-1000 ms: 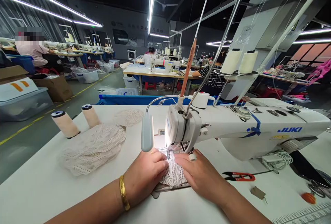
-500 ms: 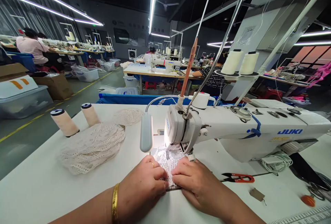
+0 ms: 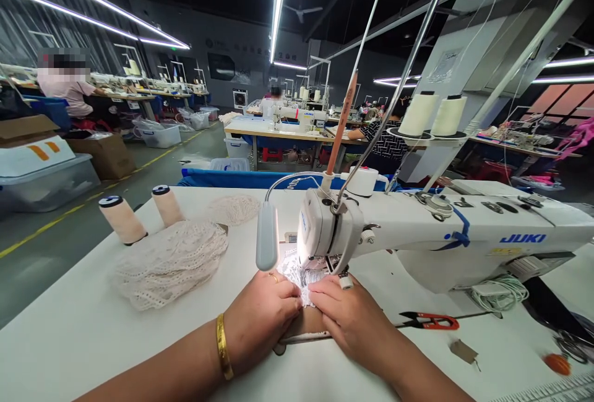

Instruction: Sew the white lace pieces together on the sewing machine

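Note:
A piece of white lace (image 3: 304, 278) lies under the needle area of a white sewing machine (image 3: 320, 222), lit by a small lamp (image 3: 266, 238). At its left edge my left hand (image 3: 266, 306), with a gold bangle and a ring, is closed, fingers curled on the lace. My right hand (image 3: 346, 312) is closed on the right edge, fingertips pressed to it. The brown machine plate (image 3: 306, 323) shows between my hands, below the lace. Fingertips are partly hidden, and the needle cannot be made out.
Left on the table lies a heap of cream lace (image 3: 171, 263) beside two peach thread cones (image 3: 121, 219). To the right are red thread snips (image 3: 431, 320), a brown tag (image 3: 464, 350), an orange object (image 3: 557, 363) and coiled cable (image 3: 501, 294). Other people sit at machines beyond.
Both hands have moved slightly forward, toward the machine, with the lace. More of the brown plate now shows in front of the lace. The view has shifted a little.

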`<state>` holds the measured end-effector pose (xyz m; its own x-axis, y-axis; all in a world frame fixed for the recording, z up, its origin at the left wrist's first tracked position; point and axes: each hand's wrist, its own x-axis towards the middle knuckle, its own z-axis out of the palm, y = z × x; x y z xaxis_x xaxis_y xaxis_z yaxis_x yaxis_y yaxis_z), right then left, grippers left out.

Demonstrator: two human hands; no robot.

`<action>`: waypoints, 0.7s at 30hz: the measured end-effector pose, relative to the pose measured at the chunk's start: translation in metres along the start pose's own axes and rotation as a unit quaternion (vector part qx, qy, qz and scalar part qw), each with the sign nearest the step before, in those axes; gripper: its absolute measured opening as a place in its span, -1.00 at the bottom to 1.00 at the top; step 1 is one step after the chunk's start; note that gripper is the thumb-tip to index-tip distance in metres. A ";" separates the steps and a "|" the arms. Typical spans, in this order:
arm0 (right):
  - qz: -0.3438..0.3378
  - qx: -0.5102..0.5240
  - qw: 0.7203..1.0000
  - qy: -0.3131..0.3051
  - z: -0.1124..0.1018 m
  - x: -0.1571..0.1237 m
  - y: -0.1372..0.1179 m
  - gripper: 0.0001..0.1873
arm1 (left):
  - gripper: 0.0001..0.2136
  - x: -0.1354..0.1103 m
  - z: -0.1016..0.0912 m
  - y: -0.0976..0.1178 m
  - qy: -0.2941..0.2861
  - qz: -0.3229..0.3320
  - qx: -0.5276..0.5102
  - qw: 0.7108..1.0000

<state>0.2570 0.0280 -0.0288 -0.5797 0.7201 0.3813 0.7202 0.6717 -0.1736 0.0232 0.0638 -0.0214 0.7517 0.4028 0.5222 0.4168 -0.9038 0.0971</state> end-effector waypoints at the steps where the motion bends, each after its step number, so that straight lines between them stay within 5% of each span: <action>1: 0.006 -0.002 1.000 0.004 0.001 0.000 0.001 -0.66 | -0.72 0.001 0.001 -0.002 0.003 0.000 0.004 1.000; 13: 0.073 -0.021 0.997 0.018 0.005 0.010 0.006 -0.56 | -0.75 0.004 0.009 -0.020 -0.022 -0.030 0.025 0.999; 21: 0.073 -0.016 0.996 0.049 -0.003 0.008 0.000 -0.59 | -0.82 0.002 -0.002 -0.021 -0.056 -0.093 0.021 0.994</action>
<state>0.2535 0.0336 -0.0231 -0.4295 0.7884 0.4404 0.8067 0.5542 -0.2053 0.0154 0.0832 -0.0204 0.7111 0.5778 0.4005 0.5732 -0.8064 0.1456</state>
